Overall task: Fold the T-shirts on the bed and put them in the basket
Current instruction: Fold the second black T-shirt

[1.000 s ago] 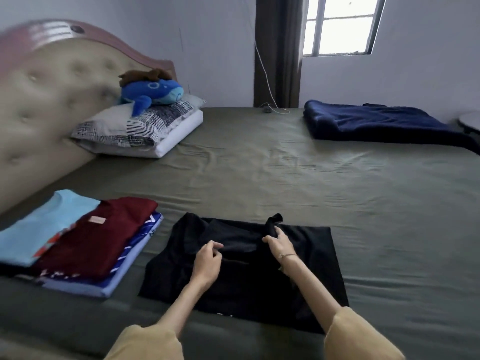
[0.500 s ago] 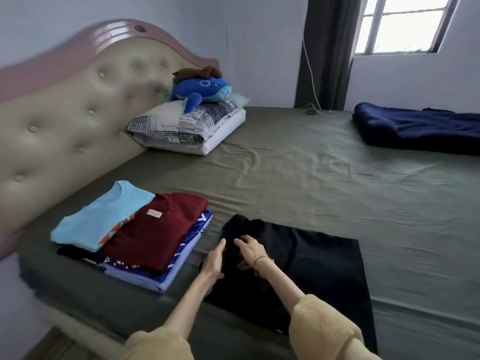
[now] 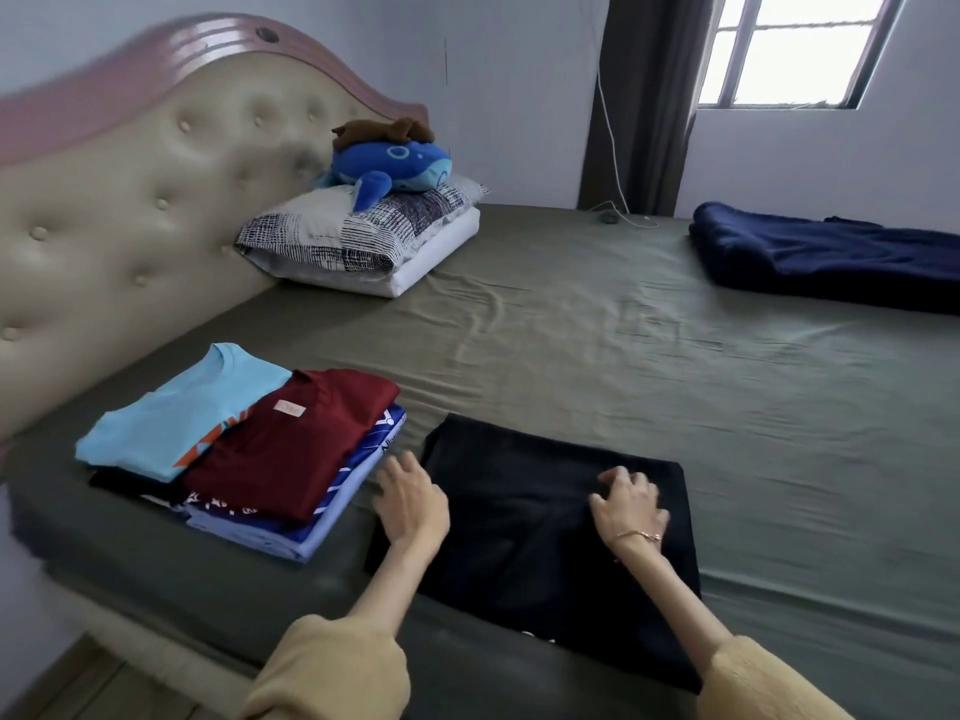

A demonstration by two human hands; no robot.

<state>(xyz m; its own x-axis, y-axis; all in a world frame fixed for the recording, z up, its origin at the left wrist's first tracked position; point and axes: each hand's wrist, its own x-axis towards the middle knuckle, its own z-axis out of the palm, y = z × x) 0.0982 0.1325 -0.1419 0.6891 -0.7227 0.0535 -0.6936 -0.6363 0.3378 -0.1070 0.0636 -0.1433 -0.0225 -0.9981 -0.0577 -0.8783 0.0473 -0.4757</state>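
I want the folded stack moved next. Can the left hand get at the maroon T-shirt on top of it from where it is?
Probably yes. The left hand lies open at the black T-shirt's left edge, right beside the maroon T-shirt, and nothing stands between them.

Both forearms reaching forward out of loose yellow sleeves, palms turned down. Left hand (image 3: 411, 504) flat with fingers straight and close together, pointing ahead. Right hand (image 3: 629, 506) set well apart from it, fingers spread and slightly bent at the knuckles, a thin bracelet (image 3: 638, 536) round the wrist.
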